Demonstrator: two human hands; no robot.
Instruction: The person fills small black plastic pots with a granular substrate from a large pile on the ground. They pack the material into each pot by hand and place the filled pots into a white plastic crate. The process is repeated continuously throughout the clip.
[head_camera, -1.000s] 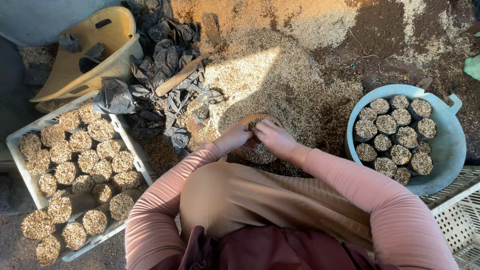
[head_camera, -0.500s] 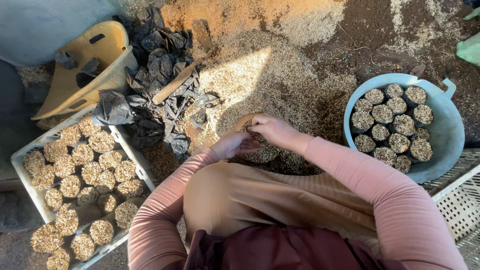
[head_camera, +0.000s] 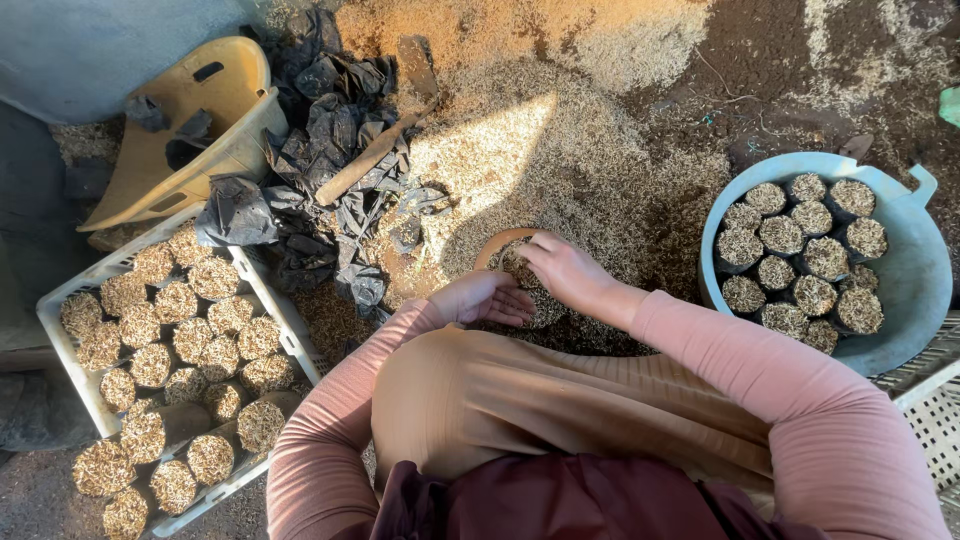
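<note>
My left hand (head_camera: 485, 297) cups the near side of a small black grow bag (head_camera: 528, 290) filled with pale husk mix, standing on the ground just beyond my knee. My right hand (head_camera: 565, 268) presses down on the top of the filling. A curved orange-brown scoop rim (head_camera: 495, 243) lies right behind the bag, at the edge of a large heap of husk mix (head_camera: 560, 150).
A white crate (head_camera: 285, 330) at left holds several filled bags. A blue basin (head_camera: 915, 275) at right holds several more. Empty black bags (head_camera: 330, 120) lie piled at the back, with a wooden stick (head_camera: 365, 160) and a tipped yellow container (head_camera: 200, 120). A white lattice crate (head_camera: 935, 415) is at right.
My hands shifted on the bag: the left slid around its near side and the right moved onto the top. The camera view drifted slightly.
</note>
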